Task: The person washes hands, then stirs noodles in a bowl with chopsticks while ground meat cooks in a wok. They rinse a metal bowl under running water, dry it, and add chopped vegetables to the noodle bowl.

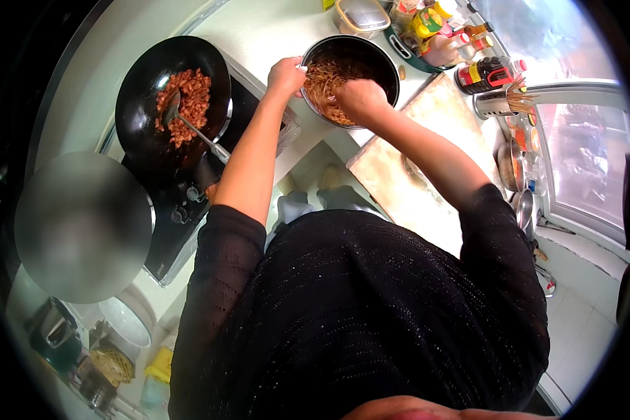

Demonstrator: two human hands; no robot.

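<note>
A round dark-lined pot (388,68) stands on the counter with brown shredded food or noodles (323,84) in it. My left hand (287,77) grips the pot's left rim, with something small and white at the fingertips. Inside the pot, my right hand (362,101) reaches into the brown strands; its fingers are hidden, so I cannot tell whether they are closed on any. To the left, a black wok (136,105) holds reddish-brown diced food (191,105). A metal ladle or spatula (199,134) rests in it, its handle pointing towards my left forearm.
The wok is on a black cooktop (165,239). A large cutting board (441,121) lies right of the pot. Behind are a lidded container (362,16), a green tray (417,60) of bottles, a soy sauce bottle (483,76) and a metal holder (491,104) of chopsticks. A white basin (128,320) is lower left.
</note>
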